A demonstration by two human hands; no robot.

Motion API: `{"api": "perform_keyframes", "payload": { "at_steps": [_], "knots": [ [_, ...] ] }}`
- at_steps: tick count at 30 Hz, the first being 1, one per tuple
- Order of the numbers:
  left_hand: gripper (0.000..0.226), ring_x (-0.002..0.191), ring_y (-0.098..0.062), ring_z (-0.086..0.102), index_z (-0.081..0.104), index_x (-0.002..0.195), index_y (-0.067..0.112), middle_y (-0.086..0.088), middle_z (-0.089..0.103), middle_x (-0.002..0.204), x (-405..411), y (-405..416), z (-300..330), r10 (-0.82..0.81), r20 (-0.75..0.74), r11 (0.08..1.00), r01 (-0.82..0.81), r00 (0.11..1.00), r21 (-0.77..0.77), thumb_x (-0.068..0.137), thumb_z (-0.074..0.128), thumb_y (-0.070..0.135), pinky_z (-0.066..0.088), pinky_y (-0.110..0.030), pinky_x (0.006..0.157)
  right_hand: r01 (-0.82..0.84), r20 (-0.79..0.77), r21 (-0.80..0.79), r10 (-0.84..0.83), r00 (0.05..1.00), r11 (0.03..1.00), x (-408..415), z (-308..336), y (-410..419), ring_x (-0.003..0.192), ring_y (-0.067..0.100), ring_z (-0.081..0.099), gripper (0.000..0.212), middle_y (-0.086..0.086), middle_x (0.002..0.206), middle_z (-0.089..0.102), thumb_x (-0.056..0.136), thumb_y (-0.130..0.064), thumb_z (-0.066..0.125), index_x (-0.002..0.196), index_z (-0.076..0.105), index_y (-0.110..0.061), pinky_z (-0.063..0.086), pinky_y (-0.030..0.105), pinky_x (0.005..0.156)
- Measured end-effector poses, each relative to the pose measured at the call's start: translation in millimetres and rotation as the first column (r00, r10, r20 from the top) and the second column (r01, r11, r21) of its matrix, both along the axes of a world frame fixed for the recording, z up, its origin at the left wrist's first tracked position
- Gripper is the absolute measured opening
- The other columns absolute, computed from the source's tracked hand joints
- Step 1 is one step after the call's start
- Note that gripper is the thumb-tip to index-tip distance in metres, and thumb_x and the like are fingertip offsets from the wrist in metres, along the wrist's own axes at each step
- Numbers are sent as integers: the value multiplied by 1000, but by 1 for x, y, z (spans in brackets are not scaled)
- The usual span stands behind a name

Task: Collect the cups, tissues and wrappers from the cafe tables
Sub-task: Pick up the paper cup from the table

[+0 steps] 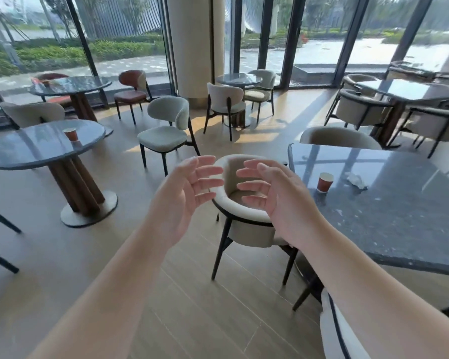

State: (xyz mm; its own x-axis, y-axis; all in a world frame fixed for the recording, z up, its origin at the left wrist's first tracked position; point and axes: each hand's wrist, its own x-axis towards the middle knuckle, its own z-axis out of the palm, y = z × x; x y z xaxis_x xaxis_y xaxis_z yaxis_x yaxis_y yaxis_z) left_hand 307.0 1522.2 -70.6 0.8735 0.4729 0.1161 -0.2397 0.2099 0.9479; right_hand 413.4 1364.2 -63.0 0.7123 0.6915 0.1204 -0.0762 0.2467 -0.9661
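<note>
Fingers: I saw those of my left hand [189, 187] and right hand [272, 195] spread and relaxed, palms facing each other, clamped on nothing.
Hands: both hung in the air over the floor, in front of the round-backed armchair [244, 206], touching neither it nor any table; I judged them free because collecting had not begun.
Nearest rubbish: a red paper cup [325, 182] stood upright on the dark rectangular table [399, 216] to my right, with a crumpled tissue [357, 180] lying near it, apart from it.
Farther rubbish: a second red cup [71, 134] stood upright near the edge of the round table [36, 146] to my left.
Judgement: the right table looked closest, so I reckoned it came first.
</note>
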Motion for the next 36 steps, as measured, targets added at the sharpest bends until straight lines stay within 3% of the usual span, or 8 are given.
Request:
{"api": "perform_keyframes", "payload": {
  "at_steps": [6,10,25,30,36],
  "knots": [
    [40,94,-18,71,69,112,20,-3,74,108,58,15,-16,-88,-30,996,87,996,-28,86,49,44,52,-32,81,85,-52,17,-84,995,996,47,-14,6,86,20,68,19,6,100,73,83,-31,58,90,74,-25,54,31,70],
    [39,94,-19,71,70,110,20,-3,74,107,103,28,-24,-112,-46,993,110,993,-52,87,49,43,51,-33,82,136,-86,37,-132,987,990,89,-25,15,88,21,66,20,8,102,72,81,-33,59,91,73,-24,52,32,72],
    [42,91,-17,71,68,113,19,-3,75,103,387,-17,-14,-368,-117,929,362,922,-75,85,50,44,51,-33,81,317,-176,129,-293,940,940,330,-36,-37,87,21,66,28,8,99,72,84,-29,59,108,66,-14,53,32,70],
    [34,88,-18,70,67,112,17,-4,74,102,447,-38,-26,-406,-168,913,396,898,-95,102,38,32,51,-32,79,391,-207,103,-365,908,914,378,-47,-56,86,20,66,30,7,98,72,82,-30,60,107,65,-15,51,31,69],
    [36,84,-19,69,66,107,17,-5,72,98,513,-49,-48,-415,-183,902,377,891,-212,104,34,32,47,-34,78,506,-242,42,-483,842,861,422,-66,-75,86,22,65,30,8,98,71,82,-30,59,107,65,-14,52,34,72]
  ]
}}
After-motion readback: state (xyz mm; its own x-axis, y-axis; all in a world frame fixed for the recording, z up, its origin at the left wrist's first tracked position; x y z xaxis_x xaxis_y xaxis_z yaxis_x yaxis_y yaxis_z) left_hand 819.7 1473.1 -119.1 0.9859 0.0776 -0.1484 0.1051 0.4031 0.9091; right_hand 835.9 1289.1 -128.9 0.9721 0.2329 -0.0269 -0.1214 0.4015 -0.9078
